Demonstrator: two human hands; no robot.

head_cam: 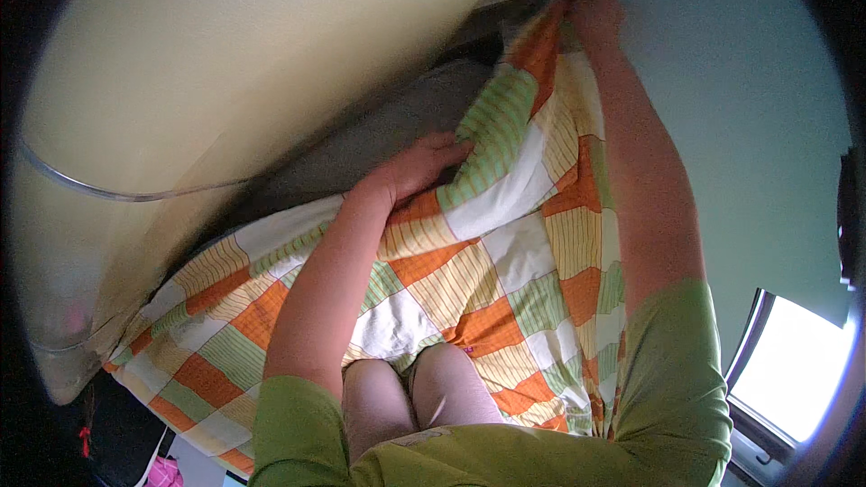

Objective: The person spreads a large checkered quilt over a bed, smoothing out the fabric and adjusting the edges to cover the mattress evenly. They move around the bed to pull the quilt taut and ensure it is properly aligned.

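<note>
A patchwork cloth [467, 270] in orange, white, green and yellow check spreads before me, under my bare knees. My right hand [595, 17] is closed on its far corner, pulling the cloth up into a raised ridge by the wall. My left hand [426, 159] rests at the cloth's far edge, fingertips against a green striped patch; whether it pinches the cloth is not clear. Beyond that edge, a dark grey surface [406, 111] shows from beneath. Both hands are slightly blurred.
A large beige panel [237, 47] slants across the upper left, with a curved metal bar [128, 195] on it. A blue-green wall [744, 115] rises on the right, beside a bright window [791, 368]. Lower left are a red tassel [84, 442] and a pink item [164, 472].
</note>
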